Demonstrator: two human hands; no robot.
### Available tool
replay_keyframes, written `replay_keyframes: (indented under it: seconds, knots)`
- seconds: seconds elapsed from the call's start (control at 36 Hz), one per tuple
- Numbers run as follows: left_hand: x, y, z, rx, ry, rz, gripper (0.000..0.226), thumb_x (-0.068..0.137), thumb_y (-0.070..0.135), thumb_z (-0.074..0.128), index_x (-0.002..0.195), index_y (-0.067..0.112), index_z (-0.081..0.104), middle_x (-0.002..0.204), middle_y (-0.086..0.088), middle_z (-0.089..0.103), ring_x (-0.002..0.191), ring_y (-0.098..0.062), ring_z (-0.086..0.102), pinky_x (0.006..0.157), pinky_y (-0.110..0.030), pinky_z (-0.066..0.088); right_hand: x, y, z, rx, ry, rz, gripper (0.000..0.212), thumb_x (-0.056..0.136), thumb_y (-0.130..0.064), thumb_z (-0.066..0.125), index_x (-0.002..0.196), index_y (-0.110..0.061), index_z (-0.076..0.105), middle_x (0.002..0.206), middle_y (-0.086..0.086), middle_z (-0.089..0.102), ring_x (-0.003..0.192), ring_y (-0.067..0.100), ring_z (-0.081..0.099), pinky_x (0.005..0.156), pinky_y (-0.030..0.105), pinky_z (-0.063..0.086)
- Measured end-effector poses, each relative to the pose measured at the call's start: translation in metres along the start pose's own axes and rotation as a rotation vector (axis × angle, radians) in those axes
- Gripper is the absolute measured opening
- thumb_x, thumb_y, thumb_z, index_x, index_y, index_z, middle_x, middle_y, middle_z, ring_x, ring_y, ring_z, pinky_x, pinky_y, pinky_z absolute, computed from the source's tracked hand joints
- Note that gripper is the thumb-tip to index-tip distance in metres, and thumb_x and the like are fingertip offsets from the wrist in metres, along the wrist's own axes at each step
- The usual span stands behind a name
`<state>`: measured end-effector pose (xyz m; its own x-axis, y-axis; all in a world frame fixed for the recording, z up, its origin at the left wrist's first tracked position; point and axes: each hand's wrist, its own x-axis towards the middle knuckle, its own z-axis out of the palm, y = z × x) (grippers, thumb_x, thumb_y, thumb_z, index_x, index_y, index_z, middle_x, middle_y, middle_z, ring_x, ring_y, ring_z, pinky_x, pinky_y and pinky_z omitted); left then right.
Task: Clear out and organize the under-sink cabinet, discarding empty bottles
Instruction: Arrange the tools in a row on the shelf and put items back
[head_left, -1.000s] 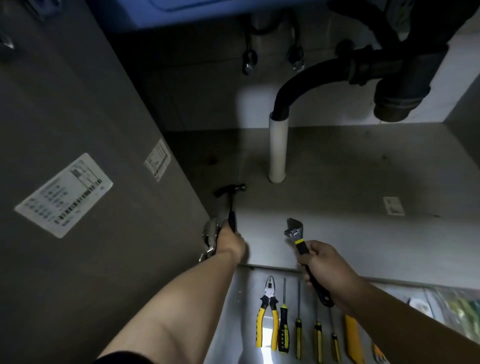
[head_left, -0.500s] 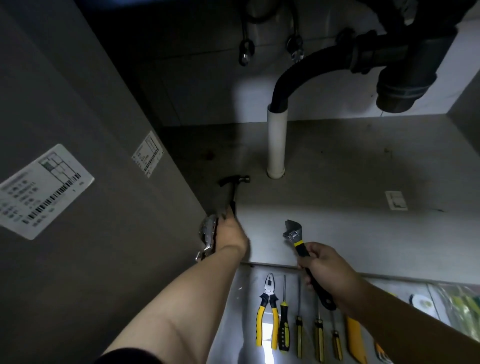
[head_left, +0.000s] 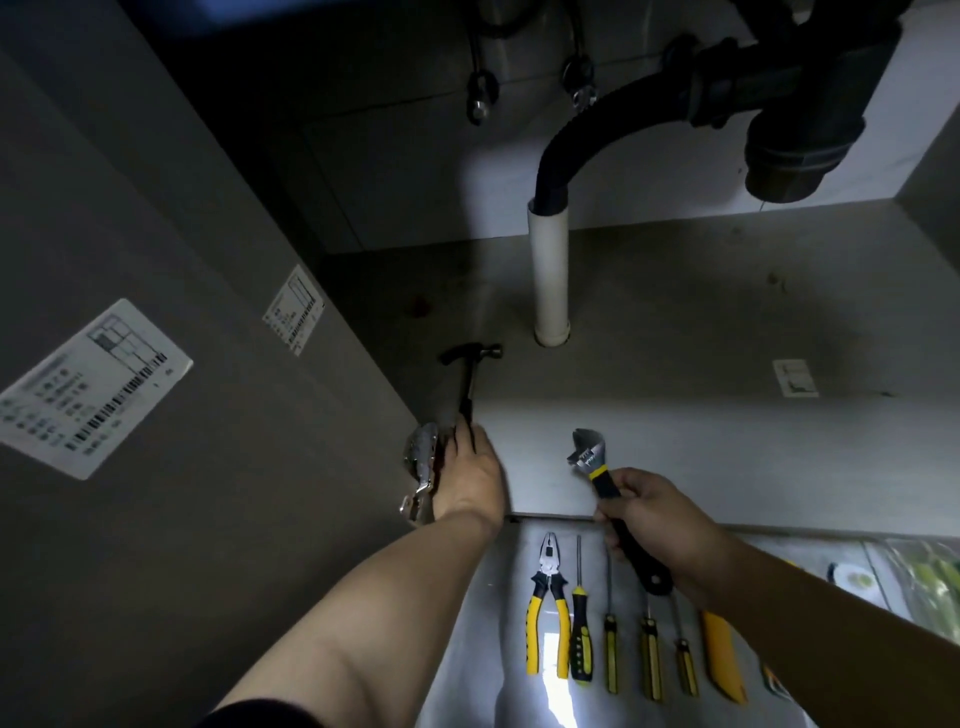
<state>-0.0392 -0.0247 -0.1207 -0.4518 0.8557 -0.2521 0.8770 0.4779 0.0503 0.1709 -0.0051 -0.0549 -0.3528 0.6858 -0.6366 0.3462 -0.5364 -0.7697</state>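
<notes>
A black claw hammer (head_left: 470, 373) lies on the cabinet floor (head_left: 675, 332) by the left wall, head pointing to the back. My left hand (head_left: 467, 475) reaches to the hammer's handle end, fingers curled on it. My right hand (head_left: 652, 514) grips the black and yellow handle of an adjustable wrench (head_left: 587, 451) and holds it above the cabinet's front edge, jaw up.
A white drain pipe (head_left: 549, 275) rises from the floor, joined to a black hose and trap (head_left: 789, 140). The open door (head_left: 156, 415) stands left, with a metal hinge (head_left: 421, 467). On the room floor lie yellow pliers (head_left: 545, 618), several screwdrivers (head_left: 613, 644) and a yellow knife (head_left: 722, 654).
The view has tipped down slightly. My left hand has stayed on the hammer handle, and my right hand still holds the wrench at about the same place.
</notes>
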Motion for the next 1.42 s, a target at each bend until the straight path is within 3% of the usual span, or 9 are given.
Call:
replay_keyframes:
  seconds: [0.22, 0.33, 0.42, 0.61, 0.72, 0.86, 1.06, 1.22, 1.42]
  knots:
    - [-0.052, 0.019, -0.01, -0.534, 0.139, 0.201, 0.022, 0.102, 0.021, 0.05, 0.118, 0.016, 0.064, 0.13, -0.002, 0.052, 0.119, -0.017, 0.055, 0.11, -0.033, 0.041, 0.002, -0.018, -0.001, -0.022, 0.035, -0.047, 0.032, 0.08, -0.006, 0.077, 0.11, -0.016, 0.07, 0.106, 0.004, 0.073, 0.101, 0.022, 0.068, 0.079, 0.027, 0.047]
    - [-0.074, 0.047, -0.029, -1.232, -0.406, 0.0, 0.036, 0.108, 0.041, 0.041, 0.104, 0.015, 0.066, 0.095, -0.006, 0.07, 0.084, -0.018, 0.069, 0.081, -0.034, 0.056, 0.002, -0.024, 0.005, 0.108, 0.002, -0.046, 0.029, 0.087, 0.001, 0.068, 0.113, -0.011, 0.065, 0.099, 0.01, 0.072, 0.085, 0.025, 0.07, 0.071, 0.031, 0.056]
    - [-0.077, 0.055, -0.04, -1.527, -0.656, -0.082, 0.048, 0.104, 0.056, 0.039, 0.112, 0.015, 0.063, 0.079, -0.003, 0.068, 0.072, -0.016, 0.07, 0.08, -0.041, 0.061, -0.001, -0.028, 0.008, 0.156, -0.014, -0.048, 0.031, 0.092, 0.006, 0.052, 0.112, -0.014, 0.065, 0.09, 0.01, 0.069, 0.073, 0.021, 0.064, 0.056, 0.027, 0.051]
    - [-0.067, 0.058, -0.051, -1.725, -0.687, -0.169, 0.021, 0.099, 0.009, 0.062, 0.118, 0.006, 0.055, 0.102, -0.013, 0.073, 0.086, -0.026, 0.074, 0.08, -0.043, 0.063, -0.01, -0.027, -0.002, 0.003, -0.152, -0.111, 0.06, 0.084, 0.014, 0.047, 0.13, -0.022, 0.063, 0.116, 0.006, 0.073, 0.107, 0.021, 0.07, 0.09, 0.032, 0.058]
    - [-0.06, 0.063, -0.046, -1.817, -0.635, -0.242, 0.029, 0.1, 0.005, 0.057, 0.129, 0.003, 0.053, 0.125, -0.021, 0.069, 0.105, -0.031, 0.073, 0.085, -0.047, 0.061, -0.008, -0.028, -0.005, -0.093, -0.148, -0.173, 0.06, 0.085, 0.008, 0.053, 0.128, -0.032, 0.064, 0.114, 0.0, 0.073, 0.105, 0.013, 0.07, 0.089, 0.025, 0.057]
    - [-0.046, 0.072, -0.043, -1.72, -0.447, -0.323, 0.019, 0.104, 0.0, 0.043, 0.119, 0.008, 0.052, 0.085, -0.009, 0.078, 0.075, -0.02, 0.075, 0.055, -0.033, 0.06, 0.001, -0.028, -0.003, -0.238, -0.013, -0.205, 0.044, 0.079, -0.008, 0.062, 0.116, -0.03, 0.073, 0.111, 0.003, 0.073, 0.106, 0.023, 0.068, 0.097, 0.041, 0.055]
    - [0.001, 0.052, -0.03, -1.364, -0.078, -0.355, 0.026, 0.099, -0.006, 0.036, 0.105, 0.014, 0.051, 0.079, -0.007, 0.06, 0.063, -0.019, 0.054, 0.055, -0.024, 0.046, 0.003, -0.017, -0.018, -0.408, 0.008, -0.197, 0.031, 0.095, -0.022, 0.061, 0.125, -0.027, 0.063, 0.125, 0.004, 0.062, 0.101, 0.015, 0.064, 0.08, 0.027, 0.05]
    - [0.034, 0.032, -0.014, -1.0, 0.015, -0.215, 0.028, 0.094, 0.004, 0.056, 0.109, 0.028, 0.054, 0.093, -0.001, 0.063, 0.095, -0.025, 0.059, 0.085, -0.026, 0.042, -0.003, -0.008, -0.026, -0.412, -0.005, -0.215, 0.018, 0.099, -0.021, 0.06, 0.116, -0.024, 0.067, 0.114, 0.0, 0.066, 0.099, 0.014, 0.066, 0.093, 0.033, 0.051]
    - [0.042, 0.026, -0.002, -0.744, 0.046, -0.167, 0.039, 0.09, 0.0, 0.055, 0.127, 0.012, 0.064, 0.119, -0.012, 0.065, 0.111, -0.031, 0.062, 0.088, -0.023, 0.042, 0.0, -0.003, -0.024, -0.397, -0.008, -0.177, 0.018, 0.101, -0.02, 0.056, 0.115, -0.024, 0.067, 0.107, 0.003, 0.071, 0.099, 0.025, 0.068, 0.078, 0.029, 0.053]
